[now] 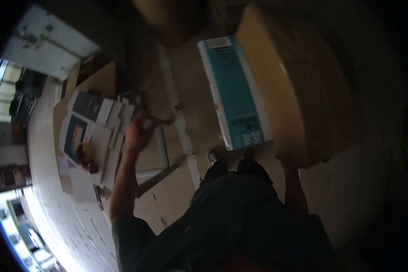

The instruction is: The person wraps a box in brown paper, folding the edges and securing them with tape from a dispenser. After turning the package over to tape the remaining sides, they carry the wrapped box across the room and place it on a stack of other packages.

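My left hand reaches out over the floor beside a stack of flat printed cartons. Its fingers look apart and hold nothing, though they are a little blurred. A roll of brown tape lies on the cartons. At the right, a large open cardboard box is tilted in front of me. My right hand is at its lower edge and appears to grip it; the fingers are mostly hidden behind the cardboard. A teal and white printed pack sits against the box's open side.
An open carton stands behind the stack. Metal legs or bars show under the stack's right side. A pale line runs along the floor past my shoes. A light-coloured cabinet is at the upper left.
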Available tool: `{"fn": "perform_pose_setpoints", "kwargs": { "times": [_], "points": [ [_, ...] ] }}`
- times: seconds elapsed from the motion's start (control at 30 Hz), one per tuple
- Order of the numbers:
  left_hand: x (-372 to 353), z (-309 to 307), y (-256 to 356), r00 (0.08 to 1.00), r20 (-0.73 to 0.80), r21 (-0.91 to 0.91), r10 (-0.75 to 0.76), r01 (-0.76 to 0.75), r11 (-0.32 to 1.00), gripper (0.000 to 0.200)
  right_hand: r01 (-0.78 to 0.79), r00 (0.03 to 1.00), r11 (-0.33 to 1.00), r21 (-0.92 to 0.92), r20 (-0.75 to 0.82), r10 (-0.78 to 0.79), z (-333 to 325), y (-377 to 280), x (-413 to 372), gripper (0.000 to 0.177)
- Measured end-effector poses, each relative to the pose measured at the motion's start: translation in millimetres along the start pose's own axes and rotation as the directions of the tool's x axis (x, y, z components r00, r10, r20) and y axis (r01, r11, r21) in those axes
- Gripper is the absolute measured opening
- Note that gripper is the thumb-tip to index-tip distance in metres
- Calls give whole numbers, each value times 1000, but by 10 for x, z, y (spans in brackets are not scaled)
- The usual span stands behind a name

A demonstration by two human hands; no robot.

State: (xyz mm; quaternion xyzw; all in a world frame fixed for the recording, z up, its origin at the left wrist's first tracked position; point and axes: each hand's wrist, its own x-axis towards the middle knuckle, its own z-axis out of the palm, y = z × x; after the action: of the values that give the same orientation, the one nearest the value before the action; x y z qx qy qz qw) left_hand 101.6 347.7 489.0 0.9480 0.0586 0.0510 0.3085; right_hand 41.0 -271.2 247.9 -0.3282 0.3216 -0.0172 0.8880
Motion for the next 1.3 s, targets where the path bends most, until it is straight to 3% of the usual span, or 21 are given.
{"fn": "perform_pose_setpoints", "kwargs": {
  "times": [0.03, 0.07, 0.13, 0.17, 0.2, 0.23, 0.3, 0.33, 0.37, 0.43, 0.53, 0.67, 0.7, 0.73, 0.9, 1.0, 1.07, 1.13, 1.17, 1.23, 1.3],
  "points": [
    [-7, 518, 139, 992, 119, -103, 30, -18, 995, 43, -51, 941, 994, 95, 339, 15, 33, 32, -24, 45],
    [-5, 930, 462, 972, 167, -95, 163, -149, 984, 43, -118, 761, 981, 153, 649, -10, 264, 162, -77, 47],
    [-22, 1790, 970, 916, 215, -37, 339, -339, 940, 48, -305, 900, 888, 344, 410, 150, 927, 78, -499, 51],
    [-3, 2163, 1113, 880, 237, 1, 411, -423, 906, 52, -348, 877, 864, 365, 452, 162, 740, 251, -376, 56],
    [54, 2449, 1219, 839, 261, -38, 478, -486, 873, 52, -480, 671, 792, 377, 739, 56, 485, 485, -126, 60],
    [98, 2704, 1330, 854, 296, 89, 428, -471, 878, 52, -296, 755, 908, 298, 655, 31, 579, 485, -248, 52],
    [154, 3003, 1500, 888, 287, 276, 359, -435, 857, 55, -418, 887, 788, 452, 391, 247, 658, 433, -384, 46],
    [178, 3073, 1505, 902, 258, 336, 346, -419, 844, 56, -185, 913, 977, 109, 388, 130, 340, 716, -287, 40],
    [195, 3103, 1503, 916, 261, 366, 305, -386, 847, 59, 81, 916, 961, -264, 400, 33, 39, 909, -93, 37],
    [220, 3158, 1471, 914, 240, 359, 328, -398, 844, 58, 110, 937, 965, -240, 350, -20, -97, 612, 62, 38],
    [234, 3254, 1219, 880, 174, 353, 441, -474, 806, 54, 58, 967, 977, -206, 256, -4, -46, 875, 20, 41],
    [246, 3096, 1311, 895, 217, 408, 390, -446, 797, 52, -23, 988, 987, -161, 149, 47, -241, 609, -6, 46],
    [246, 3082, 1222, 876, 196, 395, 441, -482, 782, 52, -44, 992, 987, -154, 114, 62, -296, 492, -21, 47],
    [259, 3103, 1149, 850, 175, 370, 496, -524, 767, 51, -56, 995, 988, -147, 68, 67, -340, 232, 62, 48],
    [339, 3067, 1349, 840, 217, 427, 497, -539, 726, 53, -97, 989, 991, -92, -116, 86, -750, -1612, 330, 54],
    [309, 3056, 1576, 764, 62, 422, 642, -603, 677, 49, -163, 982, 984, -76, -108, 154, -1126, -2716, 103, 58],
    [303, 3086, 1505, 802, 108, 430, 587, -570, 700, 51, -187, 980, 979, -74, -89, 181, -1147, -2769, 152, 59],
    [282, 3079, 1338, 863, 221, 461, 453, -502, 731, 55, -47, 975, 962, 270, -196, 103, -1347, -2681, 138, 67],
    [313, 3152, 1195, 877, 261, 417, 403, -479, 773, 57, -79, 976, 959, 271, -173, 129, -1381, -2598, 116, 67],
    [268, 3220, 980, 901, 258, 267, 350, -414, 870, 58, 165, 958, 946, 279, -273, -86, -1247, -2302, 180, 98],
    [236, 3080, 1423, 899, 337, 322, 281, -390, 862, 53, 216, 976, 796, 565, -157, -154, -1386, -2139, 268, 103]
  ]
}}
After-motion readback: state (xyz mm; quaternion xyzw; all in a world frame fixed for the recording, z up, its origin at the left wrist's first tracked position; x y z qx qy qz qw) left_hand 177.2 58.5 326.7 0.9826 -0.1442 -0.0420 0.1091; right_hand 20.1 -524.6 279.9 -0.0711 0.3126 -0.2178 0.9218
